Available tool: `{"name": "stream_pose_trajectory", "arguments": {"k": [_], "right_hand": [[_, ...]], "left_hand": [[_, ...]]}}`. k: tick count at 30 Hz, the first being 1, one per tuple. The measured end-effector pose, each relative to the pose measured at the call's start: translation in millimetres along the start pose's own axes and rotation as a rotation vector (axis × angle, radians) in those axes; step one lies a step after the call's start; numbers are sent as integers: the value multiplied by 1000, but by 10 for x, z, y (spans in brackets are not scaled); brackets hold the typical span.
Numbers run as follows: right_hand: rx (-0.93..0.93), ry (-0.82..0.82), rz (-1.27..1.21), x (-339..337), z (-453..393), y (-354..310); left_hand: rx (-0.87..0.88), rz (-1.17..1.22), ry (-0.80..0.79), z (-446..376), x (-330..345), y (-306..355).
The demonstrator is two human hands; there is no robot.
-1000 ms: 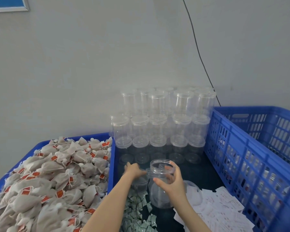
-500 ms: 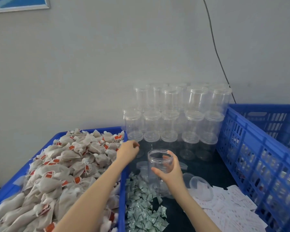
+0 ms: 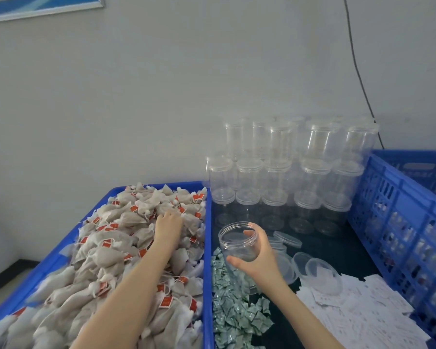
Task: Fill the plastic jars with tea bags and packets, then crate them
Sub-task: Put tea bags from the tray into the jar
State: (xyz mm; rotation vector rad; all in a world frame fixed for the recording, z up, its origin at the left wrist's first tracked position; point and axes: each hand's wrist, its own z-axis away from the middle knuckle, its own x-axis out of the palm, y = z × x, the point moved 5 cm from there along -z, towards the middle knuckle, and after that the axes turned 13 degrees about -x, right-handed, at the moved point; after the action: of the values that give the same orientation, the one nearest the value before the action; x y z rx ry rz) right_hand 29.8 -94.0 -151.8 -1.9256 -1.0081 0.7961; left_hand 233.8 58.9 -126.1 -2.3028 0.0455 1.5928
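Note:
My right hand (image 3: 259,258) grips an open clear plastic jar (image 3: 237,244) standing upright on the dark table, fingers curled round its side just below the rim. My left hand (image 3: 168,224) reaches into the heap of beige tea bags with red tags (image 3: 126,250) in the blue tray (image 3: 207,248) on the left; its fingers lie down on the bags and whether they hold one is hidden. A pile of small green-and-white packets (image 3: 234,313) lies in front of the jar.
Several stacked, lidded empty jars (image 3: 287,177) stand against the wall. Loose clear lids (image 3: 320,273) lie right of the held jar, with white paper slips (image 3: 363,313) beyond. A blue lattice crate (image 3: 403,217) stands at the right.
My left hand moved from the table beside the jar, over the tray's wall, onto the tea bags. My right hand stayed on the jar. The camera turned left.

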Motion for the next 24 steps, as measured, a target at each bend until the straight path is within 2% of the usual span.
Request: {"name": "stream_pose_trajectory", "arguments": {"k": [4,7,11,15,20,24], "right_hand": [[-7,-5,28,28,-12,-16],[-1,-30,29,66,-10,-3],[27,-54,-9,135,-6,36],[16,-58,-26,175,-33,7],[-3,-45,-58,205,-46,-29],[-6,-50,-65,216,-25,-42]], "left_hand": [[-110,279,10,-22,-207,-112],[-176,679,11,-33,-425,-208],[-100,1101,56,74,-984,-243],[29,1421,-52,272,-1494,-174],[161,1617,-229,501,-1686,41],[193,1644,-245,539,-1655,100]]}}
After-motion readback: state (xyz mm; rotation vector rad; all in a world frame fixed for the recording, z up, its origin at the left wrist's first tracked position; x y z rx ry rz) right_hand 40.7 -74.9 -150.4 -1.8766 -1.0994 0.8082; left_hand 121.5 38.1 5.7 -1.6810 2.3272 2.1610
